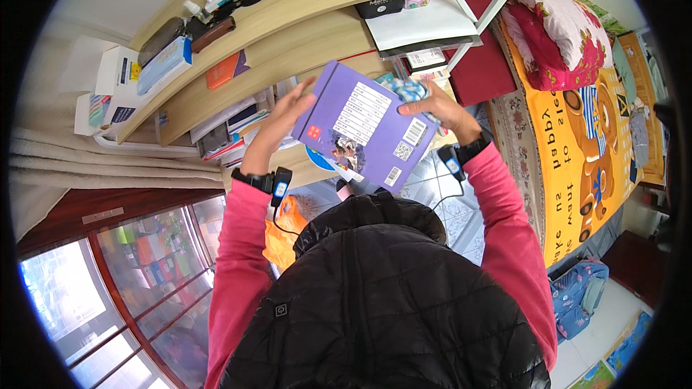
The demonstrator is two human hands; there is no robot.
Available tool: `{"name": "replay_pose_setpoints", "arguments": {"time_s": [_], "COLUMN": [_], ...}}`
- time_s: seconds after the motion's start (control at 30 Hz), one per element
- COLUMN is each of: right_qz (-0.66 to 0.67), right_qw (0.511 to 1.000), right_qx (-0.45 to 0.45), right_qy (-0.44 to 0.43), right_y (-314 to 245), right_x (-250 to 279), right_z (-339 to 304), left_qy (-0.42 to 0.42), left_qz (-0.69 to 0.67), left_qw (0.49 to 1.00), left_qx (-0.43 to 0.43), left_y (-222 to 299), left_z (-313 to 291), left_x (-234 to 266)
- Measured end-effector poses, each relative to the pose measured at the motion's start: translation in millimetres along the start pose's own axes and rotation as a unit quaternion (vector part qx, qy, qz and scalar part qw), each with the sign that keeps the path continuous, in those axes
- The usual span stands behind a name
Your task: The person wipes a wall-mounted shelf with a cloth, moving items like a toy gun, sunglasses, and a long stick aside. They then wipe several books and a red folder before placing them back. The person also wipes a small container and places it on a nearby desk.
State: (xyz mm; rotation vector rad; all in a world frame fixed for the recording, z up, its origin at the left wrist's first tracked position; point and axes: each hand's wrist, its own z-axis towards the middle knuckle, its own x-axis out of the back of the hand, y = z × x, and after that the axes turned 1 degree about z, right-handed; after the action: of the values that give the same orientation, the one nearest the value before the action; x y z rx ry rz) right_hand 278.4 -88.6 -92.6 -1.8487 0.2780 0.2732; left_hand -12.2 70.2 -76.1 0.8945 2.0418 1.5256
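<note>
Held up in front of the chest, between both hands and well above the floor: a purple paperback book, back cover facing the camera, tilted with one corner down toward the black padded jacket; pale label block and small code squares showing on the cover, no words copied.

Left hand open, fingers spread along the book's left edge, fingertips touching the cover near the upper corner; more a steadying prop than a clamp. Right hand closed over the book's upper right edge, also bunching a blue-and-white patterned cloth against it; whether the thumb sits behind the cover, impossible to tell.

Judged from the look: light, thin, fairly stiff across the cover yet likely to flex if pinched at one corner only; glossy cover probably a little slippery under bare fingers, more so with soft cloth in between. Best taken along the two long edges, thumb on one face and fingers on the other, or by the spine for a one-handed hold; not fragile, though corners may dent.

Just beyond the hands, curved wooden shelves crowded with books and boxes; to the right, an orange bedspread with a red floral pillow.
</note>
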Motion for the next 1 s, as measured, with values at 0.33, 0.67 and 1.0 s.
{"name": "replay_pose_setpoints", "arguments": {"time_s": [0.33, 0.67, 1.0], "right_qz": [-0.166, -0.583, -0.433], "right_qw": [0.867, 0.655, 0.765], "right_qx": [0.249, 0.338, 0.429], "right_qy": [0.398, 0.342, 0.208], "right_y": [-52.0, 22.8, -5.2], "right_x": [-59.9, -101.2, -168.9], "right_z": [5.0, 31.7, -16.1], "left_qy": [0.108, 0.200, 0.283], "left_qz": [-0.110, -0.115, -0.242], "left_qw": [0.987, 0.961, 0.909], "left_qx": [-0.055, -0.156, -0.187], "left_y": [1.6, 14.7, 15.2], "left_z": [-38.4, -78.4, -77.4], "left_x": [-46.0, -56.6, -57.5]}}
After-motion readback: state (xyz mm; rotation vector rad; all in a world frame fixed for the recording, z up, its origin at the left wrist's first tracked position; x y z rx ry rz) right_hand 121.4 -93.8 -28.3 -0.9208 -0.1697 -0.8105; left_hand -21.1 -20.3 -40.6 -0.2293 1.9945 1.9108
